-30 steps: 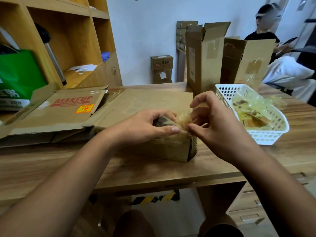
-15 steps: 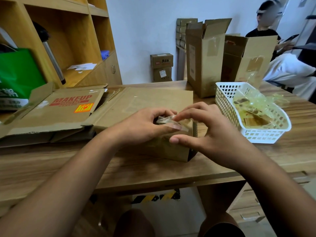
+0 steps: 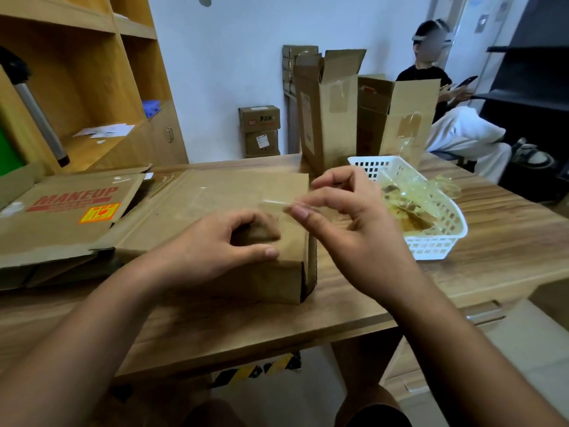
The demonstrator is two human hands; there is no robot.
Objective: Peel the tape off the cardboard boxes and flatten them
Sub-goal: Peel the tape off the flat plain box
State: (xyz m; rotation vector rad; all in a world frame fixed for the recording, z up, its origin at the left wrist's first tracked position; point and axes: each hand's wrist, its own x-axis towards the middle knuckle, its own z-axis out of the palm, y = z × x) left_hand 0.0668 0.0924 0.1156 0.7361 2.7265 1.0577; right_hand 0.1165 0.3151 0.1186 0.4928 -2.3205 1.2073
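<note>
A short strip of clear tape (image 3: 275, 204) hangs in the air just above the right end of a low brown cardboard box (image 3: 215, 192), blurred and hard to trace at its far end. The right hand (image 3: 348, 229) pinches it between thumb and forefinger, the other fingers loosely bent above. The left hand (image 3: 221, 251) rests on the box top near its front right corner, fingers curled under and thumb lying along the front edge; whether it pinches anything there I cannot tell. The box sits on a wooden table (image 3: 498, 241), close to the near edge, its right end open a crack.

Just to the left, touching the box, lies a flattened cardboard sheet (image 3: 70, 211) printed with "MAKEUP" in red and bearing a yellow and orange sticker. To the right, near the right hand, stands a white plastic lattice basket (image 3: 431, 249) holding a crumpled wad of yellowish used tape (image 3: 409, 204).

Behind the basket two tall open cardboard cartons (image 3: 331, 118) stand upright side by side, patches of tape on their faces. Beyond the table, two small sealed boxes (image 3: 260, 131) are stacked against the pale wall. A wooden shelving unit (image 3: 92, 72) fills the left side. At the back right a seated person in a black top (image 3: 428, 78) holds a phone.
</note>
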